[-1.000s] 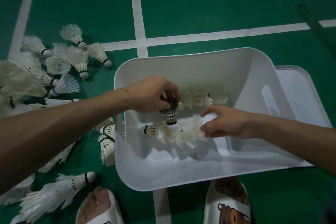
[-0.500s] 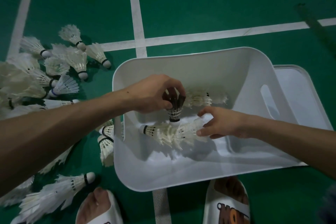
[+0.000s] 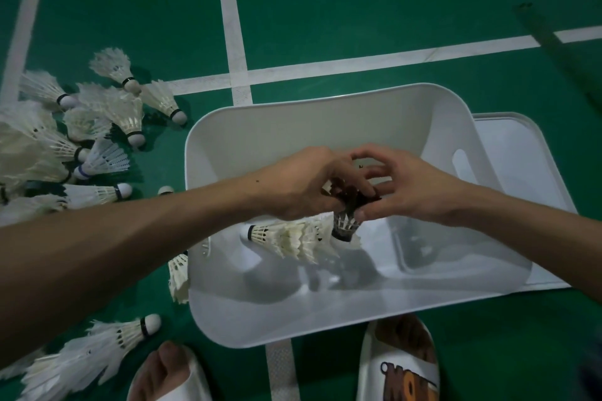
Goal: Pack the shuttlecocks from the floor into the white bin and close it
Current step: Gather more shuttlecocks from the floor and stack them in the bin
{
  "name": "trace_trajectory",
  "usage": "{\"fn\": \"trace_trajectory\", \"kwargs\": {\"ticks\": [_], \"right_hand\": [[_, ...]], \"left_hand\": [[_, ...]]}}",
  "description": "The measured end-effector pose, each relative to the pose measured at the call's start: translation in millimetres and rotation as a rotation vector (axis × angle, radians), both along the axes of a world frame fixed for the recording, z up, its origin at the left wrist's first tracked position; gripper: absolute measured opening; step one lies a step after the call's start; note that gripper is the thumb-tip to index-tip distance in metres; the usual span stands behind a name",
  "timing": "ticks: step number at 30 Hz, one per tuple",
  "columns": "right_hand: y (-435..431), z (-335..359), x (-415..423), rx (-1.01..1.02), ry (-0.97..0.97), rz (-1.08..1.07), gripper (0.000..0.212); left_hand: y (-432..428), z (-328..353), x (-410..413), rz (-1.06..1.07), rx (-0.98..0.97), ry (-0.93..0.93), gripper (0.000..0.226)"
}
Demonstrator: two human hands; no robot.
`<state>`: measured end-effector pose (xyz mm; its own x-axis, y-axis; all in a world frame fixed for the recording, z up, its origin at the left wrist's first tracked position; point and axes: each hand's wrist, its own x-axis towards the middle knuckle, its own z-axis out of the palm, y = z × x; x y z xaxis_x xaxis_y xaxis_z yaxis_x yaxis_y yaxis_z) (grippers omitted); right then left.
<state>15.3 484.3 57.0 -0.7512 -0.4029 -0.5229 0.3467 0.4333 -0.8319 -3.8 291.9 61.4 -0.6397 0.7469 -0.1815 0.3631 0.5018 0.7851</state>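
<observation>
The white bin [image 3: 325,319] stands open on the green court floor. Above its middle, my left hand [image 3: 306,182] and my right hand [image 3: 407,185] meet on a black shuttlecock [image 3: 347,218], both gripping its dark feathers, cork pointing down. Under it a row of white shuttlecocks [image 3: 293,238] lies nested on the bin's floor. More white shuttlecocks [image 3: 97,127] are scattered on the floor to the left of the bin, with several near the bottom left [image 3: 97,348].
The bin's white lid [image 3: 521,172] lies flat on the floor, partly under the bin's right side. My two feet in white slippers [image 3: 400,365] stand just in front of the bin. White court lines [image 3: 234,42] cross behind it.
My right hand has let go of the white row and risen to join the left hand on the black shuttlecock. The black shuttlecock has shifted right.
</observation>
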Motion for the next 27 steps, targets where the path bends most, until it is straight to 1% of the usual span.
{"fn": "trace_trajectory", "kwargs": {"ticks": [2, 4, 7, 9, 11, 13, 15, 17, 19, 22, 25, 27], "right_hand": [[6.1, -1.8, -1.8, 0.068, 0.012, 0.020, 0.071], [14.7, -1.8, -4.6, 0.190, 0.026, 0.023, 0.068], [24.7, -4.3, -6.7, 0.332, 0.028, -0.005, 0.061], [26.3, -8.6, -7.4, 0.429, 0.056, 0.015, 0.058], [25.8, -13.7, -8.6, 0.507, 0.096, 0.054, 0.053], [25.8, -17.4, -9.6, 0.559, 0.118, 0.086, 0.047], [27.6, -22.4, -8.9, 0.598, 0.144, 0.121, 0.037], [29.0, -27.0, -6.1, 0.619, 0.168, 0.137, 0.026], [27.9, -28.9, -2.6, 0.638, 0.171, 0.166, 0.025], [21.8, -31.6, -0.6, 0.652, 0.160, 0.203, 0.030], [13.6, -40.0, 0.9, 0.558, 0.071, 0.117, 0.039], [8.2, -47.7, 4.9, 0.467, -0.039, 0.029, 0.047]], "left_hand": [[0.8, -2.6, -0.1, 0.048, -0.051, 0.075, 0.037], [-4.0, -4.7, -3.2, 0.074, -0.158, 0.179, 0.035], [-10.6, -7.6, -6.2, -0.002, -0.282, 0.210, 0.039], [-9.0, -13.1, -0.7, -0.147, -0.374, 0.174, 0.054], [-5.7, -22.0, 8.7, -0.340, -0.501, 0.167, 0.079], [-5.1, -30.0, 15.5, -0.503, -0.642, 0.223, 0.102], [-6.2, -36.2, 17.1, -0.591, -0.738, 0.295, 0.113], [-7.2, -41.3, 15.5, -0.617, -0.801, 0.343, 0.114], [-9.0, -44.9, 13.4, -0.601, -0.826, 0.337, 0.109], [-12.0, -46.8, 10.9, -0.536, -0.788, 0.276, 0.097], [-12.4, -49.0, 9.6, -0.500, -0.770, 0.248, 0.089], [-11.0, -50.3, 9.4, -0.492, -0.772, 0.263, 0.084]]}}
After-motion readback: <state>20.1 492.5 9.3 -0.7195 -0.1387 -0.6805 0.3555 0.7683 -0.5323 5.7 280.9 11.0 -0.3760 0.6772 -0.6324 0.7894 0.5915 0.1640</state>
